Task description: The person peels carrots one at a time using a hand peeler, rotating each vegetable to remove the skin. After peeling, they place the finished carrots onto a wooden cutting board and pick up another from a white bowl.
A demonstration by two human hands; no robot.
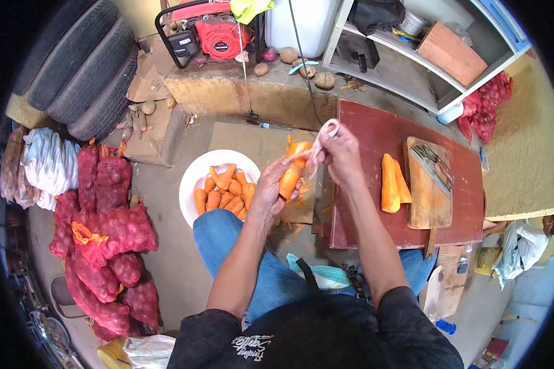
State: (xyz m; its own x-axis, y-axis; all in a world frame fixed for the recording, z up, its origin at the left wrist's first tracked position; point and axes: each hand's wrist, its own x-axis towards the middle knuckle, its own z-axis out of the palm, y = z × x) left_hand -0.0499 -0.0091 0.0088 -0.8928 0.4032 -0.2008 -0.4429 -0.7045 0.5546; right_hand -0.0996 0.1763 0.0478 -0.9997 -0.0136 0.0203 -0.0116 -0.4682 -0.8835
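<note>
My left hand (pixel 268 188) is wrapped around a carrot (pixel 290 179), which tilts upward in front of my knees. In my right hand (pixel 343 152) is a pale pink peeler (pixel 317 149) with a looped handle end, its head against the upper part of the carrot. Orange peel scraps (pixel 299 229) are scattered on the floor and cardboard beneath. Left of my hands stands a white basin (pixel 188 200) holding several carrots (pixel 226 188). Two smooth orange carrots (pixel 390 184) lie on the red tabletop (pixel 363 126), beside a wooden cutting board (pixel 429 206) bearing a knife (pixel 436 172).
Red net sacks of onions (pixel 126 232) are piled at the left, below stacked tires (pixel 89 67). A red generator (pixel 218 40) and loose potatoes (pixel 324 80) sit on the ledge ahead. A shelf unit (pixel 400 52) stands at the upper right.
</note>
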